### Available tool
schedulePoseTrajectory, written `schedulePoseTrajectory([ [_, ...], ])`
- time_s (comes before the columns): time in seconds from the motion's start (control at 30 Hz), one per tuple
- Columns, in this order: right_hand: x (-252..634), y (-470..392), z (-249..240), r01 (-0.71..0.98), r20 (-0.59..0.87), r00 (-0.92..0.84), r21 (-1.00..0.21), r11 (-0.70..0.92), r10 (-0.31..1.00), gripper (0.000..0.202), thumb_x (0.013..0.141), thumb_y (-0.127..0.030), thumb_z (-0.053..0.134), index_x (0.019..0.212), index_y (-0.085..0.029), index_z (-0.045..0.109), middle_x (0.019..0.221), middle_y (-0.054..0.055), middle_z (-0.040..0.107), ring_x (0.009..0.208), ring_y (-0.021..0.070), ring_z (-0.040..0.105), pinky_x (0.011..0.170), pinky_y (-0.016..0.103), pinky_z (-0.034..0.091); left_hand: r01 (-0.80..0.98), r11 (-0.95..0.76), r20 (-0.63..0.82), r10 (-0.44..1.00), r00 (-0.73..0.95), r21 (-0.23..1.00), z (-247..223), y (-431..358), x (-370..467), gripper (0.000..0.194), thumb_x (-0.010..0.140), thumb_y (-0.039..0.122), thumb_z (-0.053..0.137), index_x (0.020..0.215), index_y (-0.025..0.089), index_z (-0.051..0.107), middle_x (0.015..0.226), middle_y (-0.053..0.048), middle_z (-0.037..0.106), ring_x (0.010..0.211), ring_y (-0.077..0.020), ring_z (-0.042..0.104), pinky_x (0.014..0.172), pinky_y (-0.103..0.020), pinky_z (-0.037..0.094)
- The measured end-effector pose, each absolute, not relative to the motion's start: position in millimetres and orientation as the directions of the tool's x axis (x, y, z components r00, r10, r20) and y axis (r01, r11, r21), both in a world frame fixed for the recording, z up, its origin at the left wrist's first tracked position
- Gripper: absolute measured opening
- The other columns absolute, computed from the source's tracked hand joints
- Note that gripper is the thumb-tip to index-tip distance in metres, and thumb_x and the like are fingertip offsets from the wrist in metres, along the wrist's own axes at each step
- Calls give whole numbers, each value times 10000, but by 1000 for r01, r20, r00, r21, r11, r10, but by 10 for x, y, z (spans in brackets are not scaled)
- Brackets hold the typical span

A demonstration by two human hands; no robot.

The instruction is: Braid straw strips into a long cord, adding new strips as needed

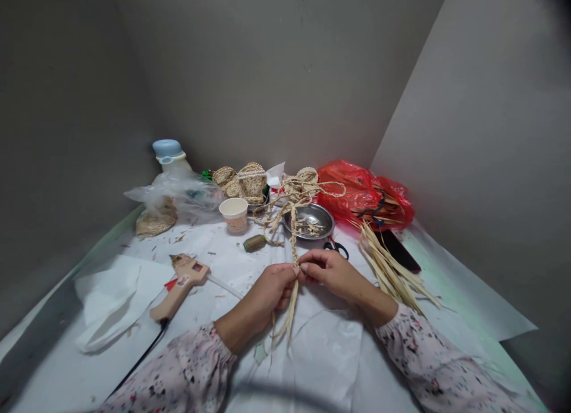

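A pale braid of dried plant strips (294, 234) runs from the far side of the table toward me. My left hand (277, 282) is closed on its near end, where loose strips hang down below the fingers. Thumb and fingers of my right hand (325, 272) pinch the braid at the same spot, touching the left fingertips. The braid's far part lies in loops across a steel bowl (329, 227) that holds small scraps. Black-handled scissors (341, 250) lie just beyond my right hand. Loose straw strips (388, 270) are spread beside my right forearm.
A beige glue gun (178, 291) with a cord lies left, near folded white paper (109, 300). Farther back are a paper cup (234, 216), coiled woven pieces (252, 181), a clear plastic bag (178, 190), a blue-lidded bottle (168, 151), a red bag (348, 190) and a dark phone (399, 252).
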State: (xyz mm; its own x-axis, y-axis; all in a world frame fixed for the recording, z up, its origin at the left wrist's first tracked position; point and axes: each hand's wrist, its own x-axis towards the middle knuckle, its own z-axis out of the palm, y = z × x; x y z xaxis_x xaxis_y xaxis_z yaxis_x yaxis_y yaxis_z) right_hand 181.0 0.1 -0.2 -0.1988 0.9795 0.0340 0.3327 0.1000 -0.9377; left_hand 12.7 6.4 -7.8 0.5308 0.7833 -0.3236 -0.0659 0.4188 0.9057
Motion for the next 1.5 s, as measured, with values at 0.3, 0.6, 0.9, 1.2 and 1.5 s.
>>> schedulePoseTrajectory([
  [0.3,2317,114,309,961,307,212,-241,-139,928,213,846,-313,535,910,-161,671,923,127,683,843,241,637,730,328,446,-83,477,-381,783,492,875,-14,70,125,183,723,329,573,718,148,544,542,107,203,446,-45,121,398,-174,68],
  [0.6,2601,42,235,924,-9,360,145,-355,933,230,780,-111,553,943,-68,709,917,250,700,860,332,690,659,362,497,-90,482,-391,795,464,872,-64,79,121,203,731,340,591,729,139,560,545,101,233,437,-40,150,397,-170,86],
  [0.9,2532,13,504,967,140,248,-85,-238,958,241,861,-324,512,818,-167,690,780,144,703,739,254,666,636,314,438,-87,471,-371,783,499,878,-29,64,117,196,730,334,581,733,139,575,531,102,215,435,-43,143,403,-185,66],
  [1.2,2068,-203,716,375,310,38,-886,274,950,333,883,-467,504,927,-161,631,787,74,675,686,185,634,554,265,495,-114,470,-354,782,513,875,-24,54,122,199,753,333,579,736,135,562,534,103,212,443,-42,128,396,-186,64],
  [1.5,1900,-388,788,550,232,-430,-699,457,872,89,830,-270,606,849,-213,671,830,25,684,732,151,612,690,258,479,-232,488,-322,798,509,842,-91,98,103,198,723,309,622,695,155,502,532,118,184,429,-29,92,392,-174,42],
])
